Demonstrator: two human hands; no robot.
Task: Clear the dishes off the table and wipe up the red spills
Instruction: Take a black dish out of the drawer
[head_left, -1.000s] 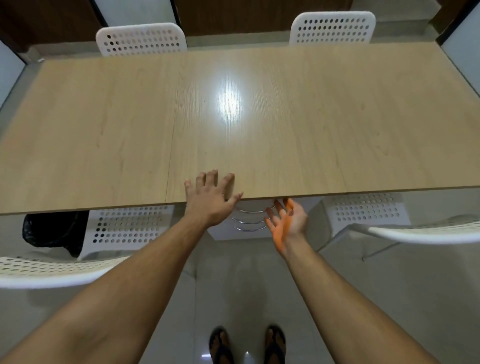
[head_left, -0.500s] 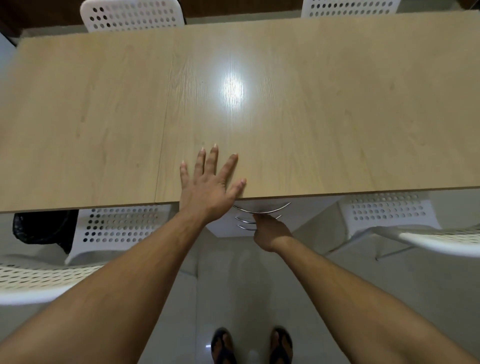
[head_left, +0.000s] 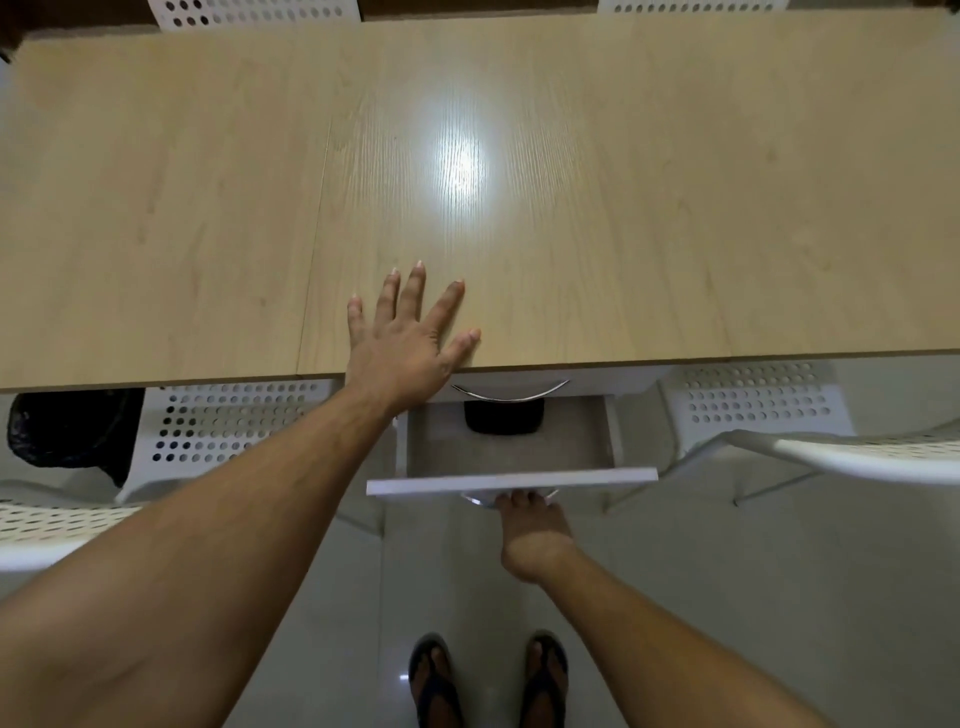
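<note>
On the table (head_left: 675, 208), no dishes or red spills are seen. Left hand (head_left: 405, 343) is pressed flat, fingers spread; right hand (head_left: 527, 535) is hooked on the handle (head_left: 480, 500) of a pulled-out drawer (head_left: 511, 474).

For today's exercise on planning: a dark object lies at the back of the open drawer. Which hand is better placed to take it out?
Left, probably. The left hand lies flat and free on the table, just above the dark object; the right hand grips the drawer handle.

Head camera looks steeply down, close over the table's (head_left: 623, 208) near edge.
</note>
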